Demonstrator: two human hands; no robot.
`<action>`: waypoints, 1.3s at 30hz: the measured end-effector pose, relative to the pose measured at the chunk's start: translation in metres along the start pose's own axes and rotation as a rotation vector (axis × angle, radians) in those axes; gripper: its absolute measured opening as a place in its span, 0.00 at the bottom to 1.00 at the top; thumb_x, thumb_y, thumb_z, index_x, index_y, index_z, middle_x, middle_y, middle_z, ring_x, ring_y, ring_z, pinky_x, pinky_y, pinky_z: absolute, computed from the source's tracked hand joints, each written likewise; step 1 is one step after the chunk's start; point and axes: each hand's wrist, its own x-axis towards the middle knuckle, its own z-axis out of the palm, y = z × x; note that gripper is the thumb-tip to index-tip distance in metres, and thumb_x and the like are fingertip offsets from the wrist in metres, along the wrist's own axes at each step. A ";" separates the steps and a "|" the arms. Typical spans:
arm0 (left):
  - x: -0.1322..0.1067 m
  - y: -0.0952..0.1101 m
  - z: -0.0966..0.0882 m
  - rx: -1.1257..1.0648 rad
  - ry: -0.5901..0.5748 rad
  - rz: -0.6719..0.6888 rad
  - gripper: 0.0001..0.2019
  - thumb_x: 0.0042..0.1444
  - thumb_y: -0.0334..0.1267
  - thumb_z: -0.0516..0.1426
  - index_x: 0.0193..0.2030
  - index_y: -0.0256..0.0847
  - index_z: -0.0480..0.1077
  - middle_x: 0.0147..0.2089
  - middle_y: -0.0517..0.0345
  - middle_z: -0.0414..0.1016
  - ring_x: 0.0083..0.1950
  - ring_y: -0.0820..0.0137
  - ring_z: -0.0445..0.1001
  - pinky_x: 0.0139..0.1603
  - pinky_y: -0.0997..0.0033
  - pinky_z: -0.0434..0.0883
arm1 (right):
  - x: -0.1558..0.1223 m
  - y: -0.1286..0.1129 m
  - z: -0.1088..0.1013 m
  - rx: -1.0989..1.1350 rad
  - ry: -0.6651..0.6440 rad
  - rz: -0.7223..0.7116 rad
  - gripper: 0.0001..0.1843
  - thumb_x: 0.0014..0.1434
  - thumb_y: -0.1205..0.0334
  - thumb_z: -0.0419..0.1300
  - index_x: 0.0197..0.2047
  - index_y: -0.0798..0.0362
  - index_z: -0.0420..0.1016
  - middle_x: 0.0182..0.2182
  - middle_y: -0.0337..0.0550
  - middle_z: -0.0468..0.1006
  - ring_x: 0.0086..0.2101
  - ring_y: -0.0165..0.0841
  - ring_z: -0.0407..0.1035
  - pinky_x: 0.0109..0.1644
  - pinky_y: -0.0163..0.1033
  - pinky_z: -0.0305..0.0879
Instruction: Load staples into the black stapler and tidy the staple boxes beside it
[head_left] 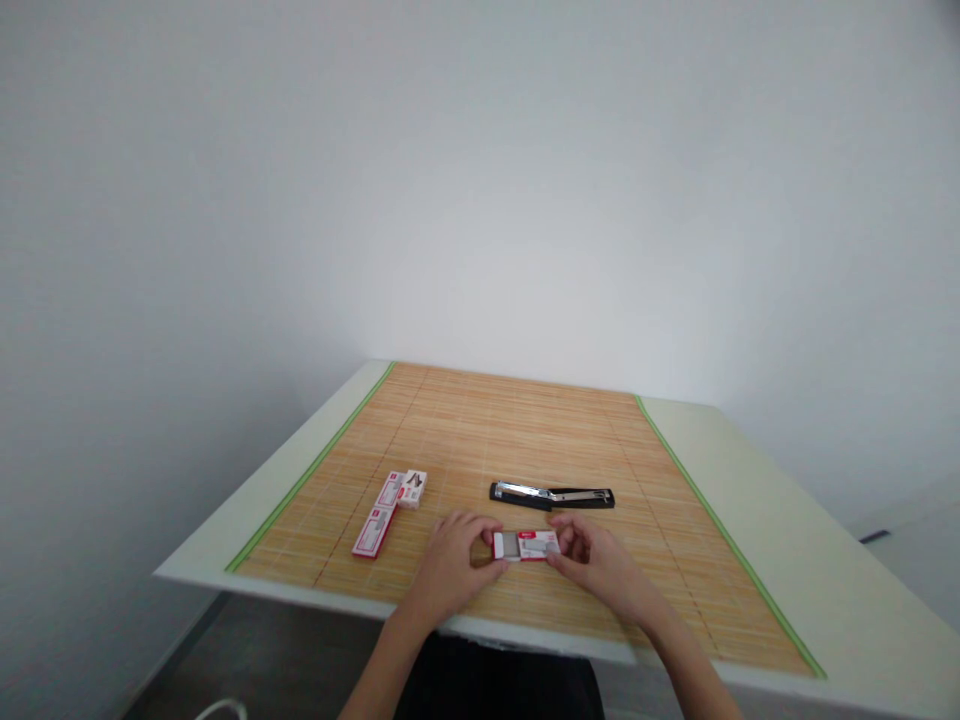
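Both hands hold a small red and white staple box (526,546) just above the bamboo mat (525,430), near the table's front edge. My left hand (454,560) pinches its left end with curled fingers. My right hand (592,558) pinches its right end. The box looks partly slid apart, with a pale inner tray showing at its left. A black and silver stapler (552,495) lies opened flat on the mat just behind the hands.
Three more red and white staple boxes lie to the left: one (373,531) nearest, one (390,490) behind it, one (412,488) beside that. The white table (787,540) ends close in front of me. A plain white wall stands behind.
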 end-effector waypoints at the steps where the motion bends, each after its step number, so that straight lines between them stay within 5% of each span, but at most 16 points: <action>1: 0.001 0.001 0.001 0.003 -0.003 -0.002 0.20 0.53 0.43 0.69 0.54 0.52 0.75 0.49 0.59 0.78 0.53 0.58 0.72 0.56 0.58 0.63 | 0.000 -0.001 0.002 0.021 -0.020 -0.004 0.21 0.59 0.51 0.68 0.52 0.50 0.74 0.34 0.38 0.78 0.31 0.32 0.69 0.34 0.36 0.64; 13: 0.008 0.011 0.012 0.019 -0.029 0.023 0.19 0.56 0.44 0.67 0.54 0.54 0.77 0.52 0.58 0.79 0.55 0.57 0.71 0.57 0.56 0.63 | 0.001 -0.009 0.019 -0.032 0.013 -0.053 0.17 0.56 0.61 0.67 0.50 0.50 0.78 0.31 0.38 0.78 0.30 0.33 0.69 0.33 0.36 0.63; 20: 0.007 0.005 0.010 0.005 -0.041 0.044 0.15 0.58 0.44 0.66 0.52 0.53 0.78 0.50 0.58 0.79 0.54 0.58 0.72 0.57 0.57 0.65 | -0.002 -0.011 0.011 -0.154 0.021 -0.122 0.13 0.58 0.59 0.68 0.48 0.47 0.80 0.28 0.36 0.72 0.28 0.33 0.66 0.32 0.37 0.58; 26: 0.008 0.008 0.006 0.046 -0.064 0.060 0.14 0.59 0.43 0.65 0.52 0.53 0.77 0.50 0.58 0.78 0.54 0.58 0.71 0.57 0.57 0.65 | -0.004 -0.011 0.004 -0.141 -0.007 -0.143 0.15 0.60 0.60 0.68 0.50 0.47 0.80 0.31 0.38 0.75 0.31 0.34 0.68 0.34 0.37 0.61; 31: 0.010 0.018 0.003 0.054 -0.141 0.096 0.15 0.61 0.39 0.62 0.55 0.53 0.76 0.51 0.58 0.77 0.54 0.59 0.72 0.58 0.59 0.67 | -0.005 -0.016 0.004 -0.160 0.049 -0.231 0.13 0.58 0.63 0.69 0.48 0.47 0.81 0.47 0.44 0.77 0.45 0.38 0.72 0.48 0.39 0.66; 35: 0.011 0.020 0.008 0.021 -0.140 0.100 0.17 0.60 0.38 0.63 0.56 0.53 0.75 0.53 0.57 0.77 0.55 0.60 0.72 0.60 0.59 0.67 | -0.005 -0.017 0.009 -0.115 0.007 -0.216 0.12 0.60 0.63 0.68 0.48 0.47 0.80 0.45 0.43 0.78 0.38 0.35 0.72 0.41 0.37 0.66; 39: 0.007 0.016 0.016 -0.023 -0.106 0.094 0.17 0.59 0.42 0.65 0.55 0.50 0.75 0.54 0.55 0.77 0.56 0.58 0.72 0.60 0.58 0.67 | -0.006 -0.019 0.014 -0.093 0.016 -0.222 0.12 0.60 0.63 0.68 0.48 0.47 0.80 0.45 0.42 0.78 0.41 0.36 0.73 0.44 0.38 0.68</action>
